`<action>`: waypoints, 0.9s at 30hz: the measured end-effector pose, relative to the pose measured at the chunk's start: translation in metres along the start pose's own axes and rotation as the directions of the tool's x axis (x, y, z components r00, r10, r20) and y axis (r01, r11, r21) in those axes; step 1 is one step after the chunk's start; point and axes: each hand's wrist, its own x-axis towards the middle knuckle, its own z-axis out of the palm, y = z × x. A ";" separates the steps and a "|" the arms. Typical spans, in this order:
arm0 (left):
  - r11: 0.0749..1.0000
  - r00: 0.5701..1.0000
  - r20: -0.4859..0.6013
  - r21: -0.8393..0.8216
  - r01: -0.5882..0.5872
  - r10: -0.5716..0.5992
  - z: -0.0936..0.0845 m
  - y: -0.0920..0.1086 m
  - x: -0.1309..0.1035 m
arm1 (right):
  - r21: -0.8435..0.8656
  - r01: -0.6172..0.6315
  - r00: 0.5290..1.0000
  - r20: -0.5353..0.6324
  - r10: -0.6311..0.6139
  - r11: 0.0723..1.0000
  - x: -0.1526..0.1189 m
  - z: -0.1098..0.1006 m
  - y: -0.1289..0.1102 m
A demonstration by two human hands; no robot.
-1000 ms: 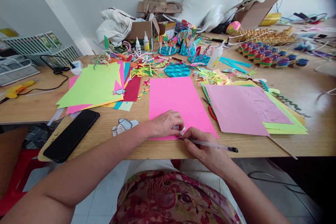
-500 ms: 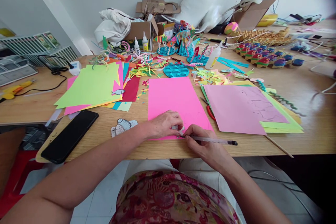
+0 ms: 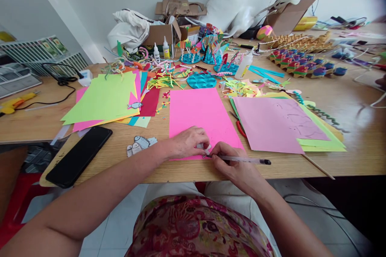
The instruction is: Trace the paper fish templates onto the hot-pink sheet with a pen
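Both hands (image 3: 189, 142) (image 3: 233, 168), right gripping pen (image 3: 249, 160), have barely moved.

vs 1 s ago: right hand (image 3: 232, 164) has shifted slightly away from the body on the pink sheet (image 3: 193, 108); it now covers the sheet's near right corner, which was showing. pen (image 3: 245, 160) lies closer to level across the view, capped end up from where it pointed more toward the body. tip has moved slightly up and right at the pale piece (image 3: 208, 148). head view has drifted a bit, everything on the table (image 3: 169, 172) sits slightly further left. new at right edge: dark shape (image 3: 381, 82), only a sliver 0.5 s ago, too cut off to identify.
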 end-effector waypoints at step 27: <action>1.000 1.000 -0.023 0.014 0.007 -0.007 0.001 0.002 0.000 | -0.015 -0.027 0.999 -0.039 0.027 1.000 -0.006 -0.004 0.002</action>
